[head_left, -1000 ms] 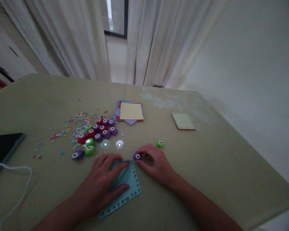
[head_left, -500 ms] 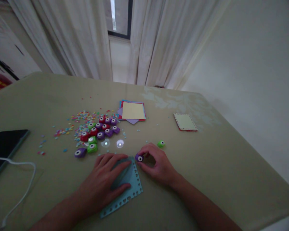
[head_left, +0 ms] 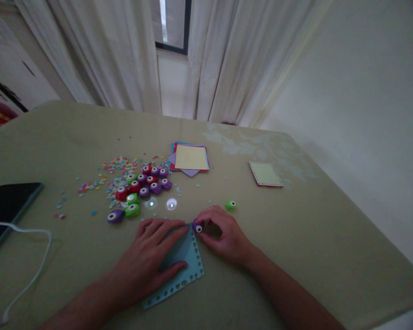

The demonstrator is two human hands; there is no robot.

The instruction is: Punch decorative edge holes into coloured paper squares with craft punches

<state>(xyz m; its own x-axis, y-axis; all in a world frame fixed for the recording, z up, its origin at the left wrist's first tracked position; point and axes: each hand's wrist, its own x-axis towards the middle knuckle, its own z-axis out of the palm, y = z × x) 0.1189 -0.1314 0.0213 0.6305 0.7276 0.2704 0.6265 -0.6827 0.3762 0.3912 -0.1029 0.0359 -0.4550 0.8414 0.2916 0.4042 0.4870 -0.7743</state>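
Note:
My left hand (head_left: pixel 151 256) lies flat on a light blue paper square (head_left: pixel 189 263) with small shapes punched along its edges, pressing it to the table. My right hand (head_left: pixel 223 233) pinches a small purple craft punch (head_left: pixel 198 227) at the paper's far right corner. A lone green punch (head_left: pixel 231 205) sits just beyond my right hand.
A cluster of red, purple and green punches (head_left: pixel 141 188) lies among coloured paper confetti (head_left: pixel 120 166). A stack of coloured paper (head_left: pixel 190 158) and a punched yellow-on-red square (head_left: pixel 265 174) lie farther back. A dark phone (head_left: pixel 5 208) with a white cable (head_left: pixel 30 256) is at left.
My right hand has slid the purple punch slightly nearer, onto the blue paper's corner. The left hand stays on the paper. The camera shifted a little.

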